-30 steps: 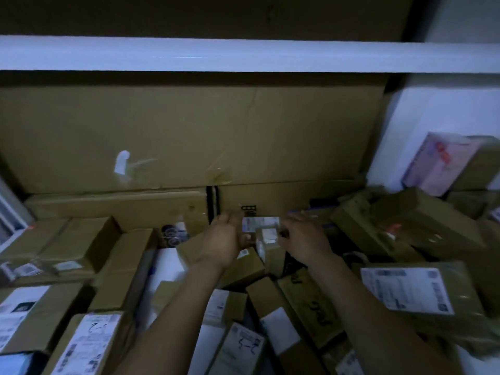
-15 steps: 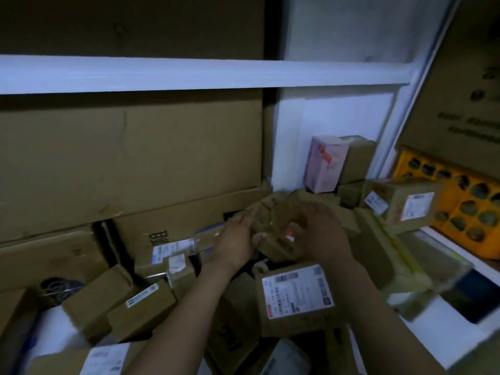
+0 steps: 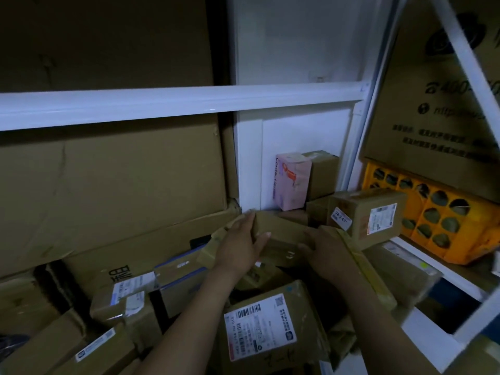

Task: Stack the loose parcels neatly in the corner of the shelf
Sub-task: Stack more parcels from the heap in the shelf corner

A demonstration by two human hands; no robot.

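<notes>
the left hand (image 3: 240, 247) and right hand (image 3: 328, 253) are clasping opposite ends of a small brown cardboard parcel (image 3: 281, 236), probably proving light and stiff.

Pink box (image 3: 292, 182) blocks wall (image 3: 297, 131) — tight.

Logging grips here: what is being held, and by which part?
A brown cardboard parcel: the left hand grips its left end, the right hand its right end.

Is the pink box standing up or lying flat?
Standing up. The pink box rests on a short end, taller than it is wide.
</notes>
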